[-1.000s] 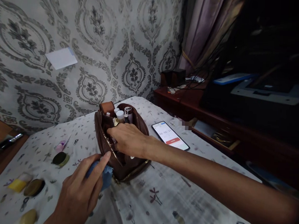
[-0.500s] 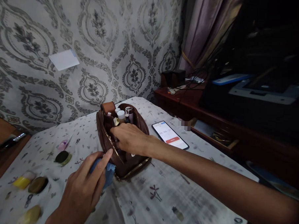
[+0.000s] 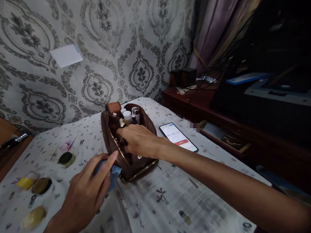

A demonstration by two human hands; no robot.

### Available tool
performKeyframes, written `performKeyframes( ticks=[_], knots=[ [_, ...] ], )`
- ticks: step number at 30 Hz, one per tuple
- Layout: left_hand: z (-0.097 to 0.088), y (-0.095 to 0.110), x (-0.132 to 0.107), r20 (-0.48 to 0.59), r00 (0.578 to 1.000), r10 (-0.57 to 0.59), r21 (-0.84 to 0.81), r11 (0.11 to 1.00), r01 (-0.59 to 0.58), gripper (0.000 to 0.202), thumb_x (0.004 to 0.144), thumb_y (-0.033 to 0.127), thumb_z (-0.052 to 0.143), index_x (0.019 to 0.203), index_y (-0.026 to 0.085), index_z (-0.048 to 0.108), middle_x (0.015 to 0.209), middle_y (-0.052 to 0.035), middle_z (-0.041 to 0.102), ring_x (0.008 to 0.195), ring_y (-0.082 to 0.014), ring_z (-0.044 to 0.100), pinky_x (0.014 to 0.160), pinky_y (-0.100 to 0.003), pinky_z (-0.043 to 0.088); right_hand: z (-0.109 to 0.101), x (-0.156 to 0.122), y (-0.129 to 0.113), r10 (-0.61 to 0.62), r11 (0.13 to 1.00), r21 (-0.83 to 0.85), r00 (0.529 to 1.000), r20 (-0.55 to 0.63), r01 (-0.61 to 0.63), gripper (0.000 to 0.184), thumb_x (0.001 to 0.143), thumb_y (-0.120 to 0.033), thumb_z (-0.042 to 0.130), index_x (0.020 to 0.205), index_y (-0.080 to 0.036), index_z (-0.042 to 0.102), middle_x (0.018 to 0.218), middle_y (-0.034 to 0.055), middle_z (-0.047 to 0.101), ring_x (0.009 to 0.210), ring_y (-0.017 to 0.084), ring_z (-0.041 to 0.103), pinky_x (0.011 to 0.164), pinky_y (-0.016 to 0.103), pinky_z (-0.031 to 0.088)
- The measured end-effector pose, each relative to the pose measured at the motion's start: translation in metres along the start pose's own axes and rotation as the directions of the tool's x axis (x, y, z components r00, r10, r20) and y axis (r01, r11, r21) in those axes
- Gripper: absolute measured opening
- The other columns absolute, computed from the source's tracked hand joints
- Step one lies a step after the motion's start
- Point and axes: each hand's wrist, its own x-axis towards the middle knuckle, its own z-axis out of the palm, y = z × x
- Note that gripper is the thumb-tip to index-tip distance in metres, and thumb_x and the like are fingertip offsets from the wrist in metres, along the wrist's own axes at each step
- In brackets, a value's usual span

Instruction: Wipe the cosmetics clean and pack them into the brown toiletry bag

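A brown leather toiletry bag (image 3: 140, 164) stands unzipped on the patterned tablecloth (image 3: 167, 206), with several small bottles (image 3: 131, 116) upright in its far end. My right hand (image 3: 137, 139) reaches into the bag's mouth, fingers curled downward inside it; what they hold, if anything, is hidden. My left hand (image 3: 87, 192) is closed round a blue cloth (image 3: 113, 174) and presses it against the bag's near left side, the thumb touching the zip edge.
A phone (image 3: 179, 137) with a lit timer screen lies to the right of the bag. Small round tins and soaps (image 3: 41, 185) lie at the left of the cloth. A dark wooden cabinet (image 3: 222, 123) with cables stands on the right; wallpapered wall behind.
The view has shifted slightly, and both hands stay at the bag. My left hand with the blue cloth has crept a little closer to the bag's side.
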Motion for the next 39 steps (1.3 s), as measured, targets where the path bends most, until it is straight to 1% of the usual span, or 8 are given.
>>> performKeyframes(
  ticks=[4, 9, 14, 23, 28, 32, 35, 39],
  knots=[
    [0.0, 0.0, 0.0, 0.002, 1.0, 0.006, 0.001, 1.0, -0.006, 0.051, 0.1, 0.016, 0.042, 0.15, 0.024, 0.04, 0.117, -0.0104, 0.061, 0.101, -0.0167, 0.065, 0.079, -0.021, 0.052, -0.004, 0.0, 0.001, -0.038, 0.999, -0.006, 0.999, 0.031, 0.039, 0.026, 0.084, -0.012, 0.059, 0.109, -0.015, 0.064, 0.107, 0.0136, 0.072, 0.1, 0.026, 0.069, 0.069, 0.029, 0.045],
    [0.0, 0.001, 0.002, 0.002, 1.0, 0.011, -0.005, 1.0, -0.011, 0.051, 0.1, 0.015, 0.043, 0.15, 0.023, 0.04, 0.118, -0.0102, 0.06, 0.102, -0.016, 0.065, 0.079, -0.021, 0.051, -0.006, 0.004, -0.001, -0.063, 0.997, -0.042, 0.996, 0.059, 0.066, 0.023, 0.086, -0.012, 0.058, 0.108, -0.014, 0.064, 0.114, 0.0149, 0.07, 0.106, 0.027, 0.067, 0.073, 0.031, 0.046],
    [0.001, 0.003, 0.005, -0.013, 1.0, 0.015, 0.004, 1.0, -0.015, 0.048, 0.1, 0.014, 0.042, 0.148, 0.022, 0.042, 0.117, -0.0107, 0.059, 0.101, -0.0161, 0.065, 0.078, -0.022, 0.051, 0.003, 0.011, -0.002, -0.038, 0.998, -0.054, 0.999, 0.012, 0.039, 0.028, 0.084, -0.006, 0.054, 0.11, -0.013, 0.063, 0.102, 0.0137, 0.073, 0.104, 0.027, 0.069, 0.074, 0.031, 0.048],
    [0.002, 0.001, 0.002, -0.006, 1.0, 0.024, 0.006, 1.0, -0.024, 0.05, 0.101, 0.017, 0.042, 0.151, 0.023, 0.038, 0.117, -0.0112, 0.059, 0.1, -0.0167, 0.065, 0.076, -0.022, 0.053, -0.003, 0.008, -0.001, -0.034, 0.999, -0.023, 0.998, 0.049, 0.035, 0.025, 0.085, -0.01, 0.058, 0.109, -0.013, 0.064, 0.108, 0.015, 0.072, 0.105, 0.027, 0.068, 0.075, 0.03, 0.047],
    [0.002, -0.001, 0.002, -0.002, 1.0, 0.017, 0.003, 1.0, -0.017, 0.05, 0.101, 0.017, 0.043, 0.15, 0.024, 0.039, 0.118, -0.0107, 0.06, 0.098, -0.0161, 0.066, 0.077, -0.022, 0.053, -0.006, 0.004, 0.002, -0.022, 1.0, 0.012, 1.0, 0.015, 0.022, 0.03, 0.083, -0.015, 0.065, 0.113, -0.013, 0.064, 0.106, 0.0144, 0.071, 0.099, 0.027, 0.068, 0.071, 0.029, 0.044],
    [-0.001, -0.001, 0.003, -0.009, 1.0, 0.025, 0.01, 1.0, -0.025, 0.049, 0.101, 0.017, 0.042, 0.149, 0.024, 0.041, 0.116, -0.0101, 0.061, 0.098, -0.0157, 0.066, 0.075, -0.021, 0.053, -0.008, -0.007, 0.006, -0.021, 0.997, 0.065, 0.993, -0.117, 0.029, 0.03, 0.09, -0.027, 0.065, 0.118, -0.016, 0.063, 0.101, 0.0104, 0.071, 0.095, 0.024, 0.066, 0.072, 0.029, 0.041],
    [-0.001, -0.001, 0.003, -0.004, 1.0, 0.025, 0.001, 1.0, -0.025, 0.05, 0.1, 0.016, 0.043, 0.15, 0.024, 0.041, 0.116, -0.0101, 0.06, 0.098, -0.0156, 0.066, 0.073, -0.02, 0.052, -0.01, -0.027, 0.005, -0.008, 0.994, 0.109, 0.991, -0.136, 0.023, 0.017, 0.097, -0.026, 0.058, 0.107, -0.017, 0.069, 0.097, 0.008, 0.071, 0.092, 0.021, 0.065, 0.074, 0.028, 0.04],
    [0.002, -0.002, 0.004, 0.003, 1.0, 0.024, -0.01, 1.0, -0.024, 0.051, 0.1, 0.015, 0.044, 0.15, 0.023, 0.041, 0.118, -0.0104, 0.059, 0.102, -0.0163, 0.065, 0.075, -0.02, 0.051, -0.007, -0.053, 0.006, -0.002, 0.992, 0.126, 0.986, -0.169, 0.023, 0.018, 0.098, -0.022, 0.055, 0.095, -0.015, 0.072, 0.096, 0.0081, 0.068, 0.09, 0.02, 0.062, 0.073, 0.029, 0.039]
  ],
)
